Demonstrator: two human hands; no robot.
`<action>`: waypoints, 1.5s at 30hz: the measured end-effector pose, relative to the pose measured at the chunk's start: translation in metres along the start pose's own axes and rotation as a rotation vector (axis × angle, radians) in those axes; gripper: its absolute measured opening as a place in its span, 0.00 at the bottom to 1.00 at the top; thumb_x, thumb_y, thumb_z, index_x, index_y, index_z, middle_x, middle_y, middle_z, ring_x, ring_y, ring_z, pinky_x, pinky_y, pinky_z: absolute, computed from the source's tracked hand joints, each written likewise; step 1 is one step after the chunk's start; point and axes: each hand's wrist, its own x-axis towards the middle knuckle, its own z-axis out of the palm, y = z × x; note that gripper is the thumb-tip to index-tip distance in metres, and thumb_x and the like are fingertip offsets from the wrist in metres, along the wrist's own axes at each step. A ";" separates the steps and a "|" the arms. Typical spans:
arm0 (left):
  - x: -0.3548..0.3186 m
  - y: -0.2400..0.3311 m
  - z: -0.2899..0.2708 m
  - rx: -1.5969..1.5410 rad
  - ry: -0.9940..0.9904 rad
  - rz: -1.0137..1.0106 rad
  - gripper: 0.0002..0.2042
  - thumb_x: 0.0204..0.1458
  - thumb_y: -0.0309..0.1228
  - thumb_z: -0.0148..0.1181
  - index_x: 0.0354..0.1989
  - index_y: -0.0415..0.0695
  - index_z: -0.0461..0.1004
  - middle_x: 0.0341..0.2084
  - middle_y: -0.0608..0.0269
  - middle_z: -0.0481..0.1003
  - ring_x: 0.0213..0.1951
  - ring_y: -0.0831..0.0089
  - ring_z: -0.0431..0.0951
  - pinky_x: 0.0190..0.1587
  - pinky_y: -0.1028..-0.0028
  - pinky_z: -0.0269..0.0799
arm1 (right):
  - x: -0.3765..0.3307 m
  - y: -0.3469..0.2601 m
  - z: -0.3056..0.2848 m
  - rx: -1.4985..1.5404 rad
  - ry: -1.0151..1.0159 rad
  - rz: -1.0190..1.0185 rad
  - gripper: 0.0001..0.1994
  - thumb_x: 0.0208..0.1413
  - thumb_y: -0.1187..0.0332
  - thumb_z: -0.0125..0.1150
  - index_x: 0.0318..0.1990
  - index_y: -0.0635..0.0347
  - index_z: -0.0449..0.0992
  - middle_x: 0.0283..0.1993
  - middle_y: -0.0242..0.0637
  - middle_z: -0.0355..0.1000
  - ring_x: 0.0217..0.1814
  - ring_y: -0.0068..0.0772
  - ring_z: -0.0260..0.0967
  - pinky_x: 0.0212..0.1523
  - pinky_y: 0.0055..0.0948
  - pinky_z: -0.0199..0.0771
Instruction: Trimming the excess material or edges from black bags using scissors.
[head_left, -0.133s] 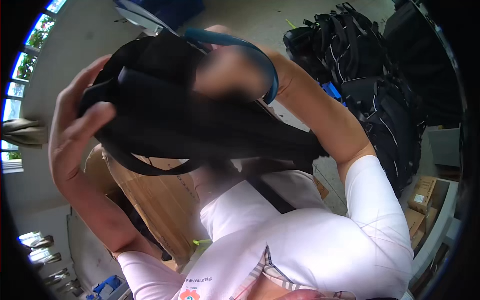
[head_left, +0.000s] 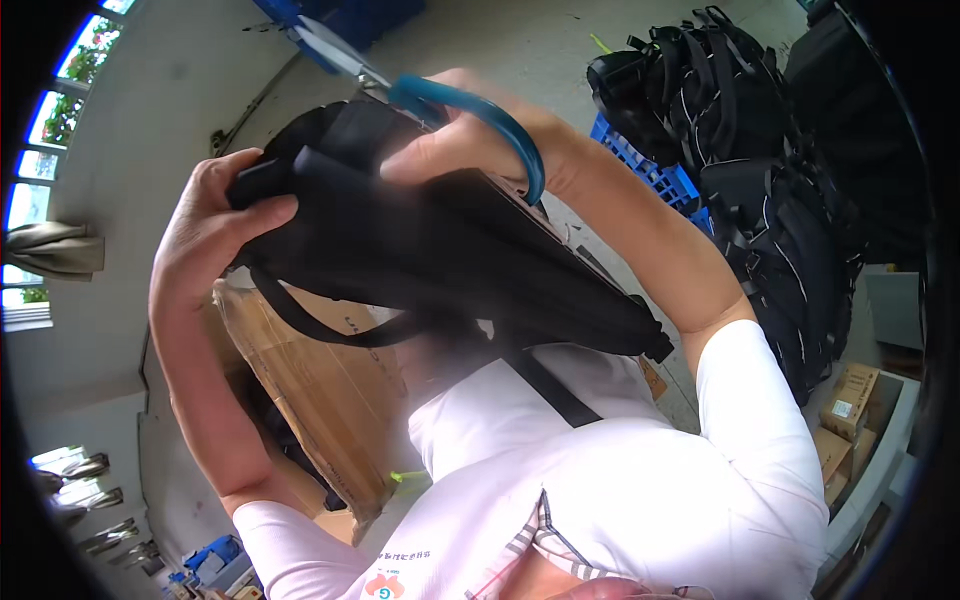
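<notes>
Gripping black bag [head_left: 430, 250], left hand [head_left: 205, 235]; right hand [head_left: 470, 135] holding scissors [head_left: 440, 100].

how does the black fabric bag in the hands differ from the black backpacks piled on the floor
The black fabric bag is lifted, gripped by the left hand and touched by the right hand, which holds blue-handled scissors; the black backpacks lie piled, untouched. The bag looks flat, the backpacks bulky. Both are black with straps.

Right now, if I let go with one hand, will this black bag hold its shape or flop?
Probably flop: the black bag folds softly between both hands, and its strap hangs in a loose loop. It seems light, held up at chest height.
</notes>
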 end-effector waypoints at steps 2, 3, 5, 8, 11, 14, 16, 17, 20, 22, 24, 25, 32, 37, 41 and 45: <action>0.011 -0.027 0.011 -0.201 0.011 -0.024 0.21 0.39 0.27 0.68 0.43 0.39 0.69 0.31 0.69 0.71 0.35 0.81 0.70 0.42 0.82 0.64 | -0.004 0.014 -0.011 -0.166 0.094 -0.049 0.18 0.43 0.62 0.66 0.37 0.65 0.70 0.19 0.28 0.62 0.19 0.17 0.58 0.21 0.18 0.59; 0.017 -0.046 0.012 -0.396 0.002 -0.033 0.14 0.38 0.24 0.67 0.35 0.39 0.73 0.26 0.73 0.72 0.30 0.85 0.70 0.37 0.84 0.66 | -0.014 0.008 -0.017 -0.116 0.070 0.095 0.18 0.44 0.62 0.66 0.38 0.65 0.70 0.19 0.28 0.62 0.19 0.18 0.59 0.21 0.18 0.59; 0.022 -0.085 0.007 -0.450 -0.046 -0.041 0.08 0.40 0.26 0.66 0.29 0.41 0.74 0.20 0.77 0.71 0.25 0.88 0.69 0.35 0.85 0.66 | -0.037 0.003 -0.024 -0.152 0.048 0.212 0.19 0.44 0.61 0.66 0.38 0.65 0.70 0.18 0.28 0.61 0.20 0.18 0.59 0.22 0.18 0.59; 0.023 -0.102 0.015 -0.539 0.036 -0.073 0.05 0.43 0.26 0.63 0.27 0.42 0.74 0.20 0.76 0.71 0.24 0.88 0.68 0.31 0.86 0.64 | -0.073 0.021 -0.038 -0.391 0.051 0.220 0.20 0.43 0.60 0.68 0.37 0.66 0.70 0.17 0.29 0.60 0.19 0.20 0.57 0.21 0.21 0.58; 0.023 -0.124 0.025 -0.612 0.146 -0.108 0.04 0.44 0.26 0.62 0.26 0.42 0.74 0.20 0.77 0.70 0.24 0.88 0.67 0.30 0.86 0.62 | -0.100 0.024 -0.028 -0.606 0.108 0.318 0.23 0.40 0.63 0.69 0.41 0.67 0.68 0.19 0.36 0.61 0.20 0.24 0.60 0.22 0.24 0.61; 0.028 -0.129 0.036 -0.577 0.277 -0.089 0.03 0.44 0.26 0.60 0.27 0.40 0.75 0.21 0.75 0.71 0.25 0.86 0.69 0.32 0.84 0.65 | -0.128 0.048 -0.006 -0.853 0.490 -0.064 0.23 0.41 0.68 0.66 0.46 0.66 0.66 0.24 0.39 0.65 0.22 0.32 0.63 0.25 0.30 0.65; 0.029 -0.135 0.035 -0.585 0.267 -0.104 0.04 0.45 0.26 0.60 0.29 0.40 0.75 0.23 0.74 0.72 0.26 0.85 0.70 0.32 0.83 0.66 | -0.140 0.060 -0.008 -0.987 0.497 -0.162 0.24 0.41 0.70 0.65 0.48 0.65 0.65 0.26 0.40 0.66 0.24 0.35 0.65 0.28 0.32 0.67; 0.030 -0.134 0.036 -0.590 0.271 -0.114 0.06 0.46 0.26 0.59 0.32 0.40 0.75 0.24 0.72 0.73 0.26 0.83 0.71 0.33 0.82 0.67 | -0.145 0.063 -0.010 -1.117 0.495 -0.275 0.25 0.40 0.72 0.63 0.49 0.65 0.64 0.29 0.41 0.67 0.27 0.39 0.67 0.30 0.34 0.68; 0.030 -0.126 0.034 -0.695 0.208 -0.165 0.06 0.43 0.25 0.60 0.30 0.39 0.74 0.23 0.70 0.73 0.25 0.82 0.72 0.31 0.83 0.69 | -0.153 0.065 -0.002 -1.157 0.494 -0.277 0.24 0.40 0.74 0.62 0.49 0.65 0.64 0.32 0.43 0.69 0.37 0.44 0.69 0.38 0.37 0.69; 0.029 -0.116 0.036 -0.751 0.242 -0.221 0.09 0.44 0.26 0.61 0.34 0.37 0.72 0.27 0.63 0.75 0.27 0.77 0.75 0.32 0.79 0.73 | -0.156 0.063 0.004 -1.253 0.490 -0.302 0.20 0.44 0.74 0.61 0.47 0.64 0.65 0.38 0.46 0.69 0.43 0.46 0.69 0.44 0.43 0.66; 0.029 -0.119 0.036 -0.731 0.221 -0.199 0.10 0.44 0.26 0.61 0.35 0.37 0.72 0.27 0.63 0.75 0.27 0.77 0.75 0.32 0.79 0.73 | -0.166 0.066 0.016 -1.281 0.403 -0.324 0.16 0.49 0.72 0.58 0.47 0.59 0.66 0.36 0.44 0.69 0.43 0.43 0.69 0.48 0.45 0.64; 0.030 -0.122 0.035 -0.709 0.211 -0.175 0.11 0.44 0.26 0.62 0.35 0.37 0.72 0.28 0.62 0.75 0.26 0.76 0.75 0.32 0.78 0.74 | -0.173 0.065 0.022 -1.317 0.316 -0.283 0.16 0.50 0.72 0.56 0.47 0.57 0.66 0.36 0.43 0.69 0.43 0.42 0.69 0.50 0.46 0.63; 0.029 -0.157 0.039 -0.885 0.232 -0.107 0.06 0.47 0.24 0.60 0.33 0.38 0.73 0.27 0.60 0.76 0.27 0.73 0.77 0.32 0.75 0.75 | -0.205 0.075 0.027 -1.207 0.234 -0.157 0.21 0.47 0.76 0.57 0.52 0.58 0.64 0.38 0.49 0.69 0.46 0.50 0.68 0.51 0.42 0.68; 0.018 -0.163 0.041 -0.985 0.311 -0.037 0.07 0.47 0.25 0.59 0.34 0.37 0.74 0.27 0.61 0.76 0.26 0.73 0.77 0.31 0.75 0.76 | -0.233 0.079 0.008 -0.841 0.422 0.112 0.28 0.37 0.81 0.63 0.51 0.61 0.64 0.32 0.41 0.69 0.30 0.37 0.70 0.33 0.32 0.72; 0.017 -0.165 0.048 -1.003 0.356 0.038 0.06 0.47 0.24 0.59 0.33 0.38 0.74 0.27 0.62 0.76 0.26 0.75 0.77 0.30 0.77 0.75 | -0.224 0.049 -0.011 -0.733 0.560 0.187 0.27 0.36 0.75 0.68 0.49 0.60 0.67 0.29 0.36 0.69 0.22 0.28 0.66 0.23 0.26 0.69; 0.010 -0.165 0.046 -1.000 0.385 0.089 0.06 0.47 0.24 0.59 0.34 0.37 0.74 0.27 0.62 0.76 0.26 0.76 0.77 0.30 0.78 0.75 | -0.169 0.009 -0.036 -0.928 0.231 0.196 0.35 0.38 0.47 0.67 0.50 0.61 0.66 0.29 0.36 0.64 0.25 0.28 0.61 0.28 0.24 0.67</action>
